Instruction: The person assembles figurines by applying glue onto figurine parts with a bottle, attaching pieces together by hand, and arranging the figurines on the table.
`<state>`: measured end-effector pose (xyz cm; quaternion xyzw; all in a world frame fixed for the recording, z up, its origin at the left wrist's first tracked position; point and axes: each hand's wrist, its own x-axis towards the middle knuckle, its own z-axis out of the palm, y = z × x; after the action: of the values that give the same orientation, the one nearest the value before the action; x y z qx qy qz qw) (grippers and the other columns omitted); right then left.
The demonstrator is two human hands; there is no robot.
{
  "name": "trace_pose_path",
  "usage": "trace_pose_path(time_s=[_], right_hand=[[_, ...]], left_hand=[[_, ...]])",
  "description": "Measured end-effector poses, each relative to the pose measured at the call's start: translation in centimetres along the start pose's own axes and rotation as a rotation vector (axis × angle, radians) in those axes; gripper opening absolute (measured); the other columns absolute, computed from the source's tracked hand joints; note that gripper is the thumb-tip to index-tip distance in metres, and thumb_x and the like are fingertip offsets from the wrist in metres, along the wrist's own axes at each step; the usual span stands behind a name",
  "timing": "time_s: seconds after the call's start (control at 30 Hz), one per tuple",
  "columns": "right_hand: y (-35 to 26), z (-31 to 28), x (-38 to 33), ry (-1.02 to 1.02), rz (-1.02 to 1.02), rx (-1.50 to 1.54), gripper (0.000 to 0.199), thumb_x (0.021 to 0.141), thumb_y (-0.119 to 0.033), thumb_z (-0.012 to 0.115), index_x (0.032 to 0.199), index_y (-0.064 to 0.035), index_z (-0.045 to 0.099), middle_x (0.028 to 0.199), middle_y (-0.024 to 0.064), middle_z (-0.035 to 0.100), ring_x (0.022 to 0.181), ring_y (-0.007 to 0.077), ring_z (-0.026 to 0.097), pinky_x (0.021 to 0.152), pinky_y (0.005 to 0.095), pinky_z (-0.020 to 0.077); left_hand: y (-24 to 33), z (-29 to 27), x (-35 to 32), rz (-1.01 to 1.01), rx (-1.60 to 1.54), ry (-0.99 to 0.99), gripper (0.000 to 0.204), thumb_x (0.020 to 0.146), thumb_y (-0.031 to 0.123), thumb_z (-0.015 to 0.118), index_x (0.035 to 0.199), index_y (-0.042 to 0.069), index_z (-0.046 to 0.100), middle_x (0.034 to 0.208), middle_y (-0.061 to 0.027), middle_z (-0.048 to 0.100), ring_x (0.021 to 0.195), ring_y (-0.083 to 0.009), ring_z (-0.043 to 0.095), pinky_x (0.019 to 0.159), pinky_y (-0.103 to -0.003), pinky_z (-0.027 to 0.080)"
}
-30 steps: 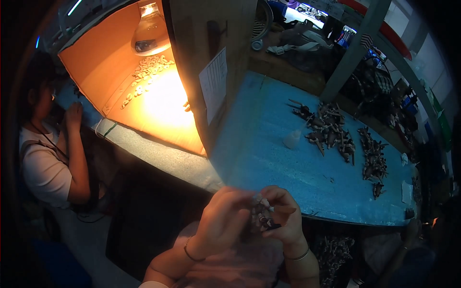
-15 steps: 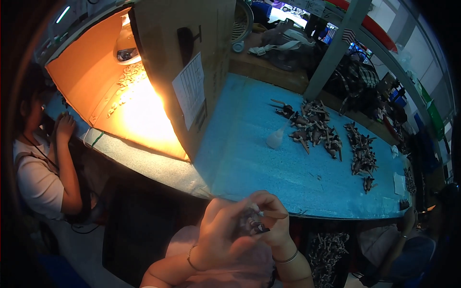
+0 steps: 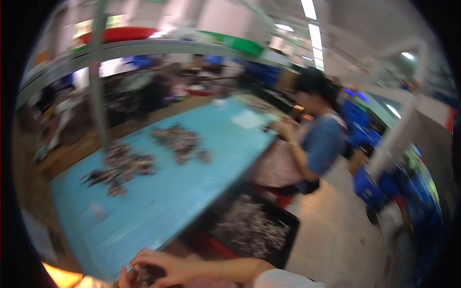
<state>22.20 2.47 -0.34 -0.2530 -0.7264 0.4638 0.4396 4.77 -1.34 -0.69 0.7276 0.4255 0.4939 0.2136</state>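
At the lower left edge, my right hand (image 3: 165,267) is closed round a small brown-and-grey figure (image 3: 144,276). The fingers of my left hand (image 3: 126,278) press on the figure's other side; the rest of that hand is cut off by the picture's edge. Blur hides the figure's details. Beyond my hands, on the blue tabletop (image 3: 192,201), lie two piles of similar small figures, a nearer pile (image 3: 122,163) and a farther pile (image 3: 177,139). A small whitish bottle (image 3: 98,211) is on the tabletop in front of the nearer pile.
A black tray (image 3: 288,235) full of small pale parts stands below the table's right edge. A co-worker in a blue sleeve (image 3: 321,151) sits at the far right end, handling something small. A grey post (image 3: 97,96) rises behind the table. Blue crates (image 3: 367,187) stand at the right.
My view has swung to the right, so the lamp-lit box is mostly out of sight and the co-worker at the right shows. My hands now appear at the lower left, still round the figure.
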Motion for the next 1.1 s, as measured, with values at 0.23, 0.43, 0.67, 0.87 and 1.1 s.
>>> trace_pose_path(time_s=[0.23, 0.43, 0.67, 0.87, 1.1], right_hand=[[-1.9, -1.6, -4.5, 0.256, 0.171, -0.102, 0.061, 0.066, -0.029, 0.073, 0.115, -0.0008, 0.048, 0.102, 0.0141, 0.056, 0.093, 0.0235, 0.054, 0.082, 0.0347, 0.0447], [-2.2, -1.7, -5.4, 0.363, 0.188, 0.054, 0.056, 0.067, -0.023, 0.074, 0.112, -0.0011, 0.049, 0.099, 0.0094, 0.056, 0.088, 0.0175, 0.054, 0.079, 0.0306, 0.0455], [-0.5, -0.7, -5.2, 0.503, 0.112, 0.461, 0.044, 0.071, -0.011, 0.073, 0.107, -0.0016, 0.05, 0.092, 0.0058, 0.056, 0.083, 0.0141, 0.054, 0.073, 0.0285, 0.0476], [-0.1, -0.5, -5.6, 0.429, 0.075, 0.703, 0.047, 0.073, -0.01, 0.073, 0.112, -0.0017, 0.049, 0.095, 0.0073, 0.056, 0.084, 0.0162, 0.055, 0.075, 0.0309, 0.0495], [1.3, -1.2, -7.2, 0.355, 0.216, 0.652, 0.06, 0.076, -0.006, 0.064, 0.129, -0.002, 0.036, 0.121, 0.0076, 0.045, 0.113, 0.0171, 0.043, 0.098, 0.0343, 0.0344]], left_hand=[[4.3, 3.0, 2.0, 0.122, 0.091, -0.164, 0.055, 0.085, 0.033, 0.061, 0.12, -0.007, 0.046, 0.111, -0.0225, 0.054, 0.096, -0.0327, 0.057, 0.083, -0.036, 0.046], [4.4, 3.6, 2.1, -0.031, -0.026, -0.28, 0.054, 0.084, 0.03, 0.062, 0.121, -0.007, 0.045, 0.114, -0.023, 0.052, 0.103, -0.0311, 0.054, 0.086, -0.036, 0.045], [4.0, 4.4, 1.4, -0.09, -0.137, -0.294, 0.056, 0.084, 0.027, 0.063, 0.124, -0.007, 0.042, 0.121, -0.0228, 0.048, 0.106, -0.0298, 0.052, 0.09, -0.036, 0.044], [3.9, 4.7, 1.4, 0.017, -0.062, -0.261, 0.059, 0.082, 0.025, 0.066, 0.123, -0.007, 0.039, 0.122, -0.0218, 0.047, 0.107, -0.0285, 0.052, 0.092, -0.037, 0.043], [2.6, 6.5, 1.2, -0.107, -0.338, -0.343, 0.055, 0.083, 0.011, 0.063, 0.127, -0.005, 0.033, 0.124, -0.0196, 0.046, 0.111, -0.0284, 0.049, 0.094, -0.036, 0.041]])
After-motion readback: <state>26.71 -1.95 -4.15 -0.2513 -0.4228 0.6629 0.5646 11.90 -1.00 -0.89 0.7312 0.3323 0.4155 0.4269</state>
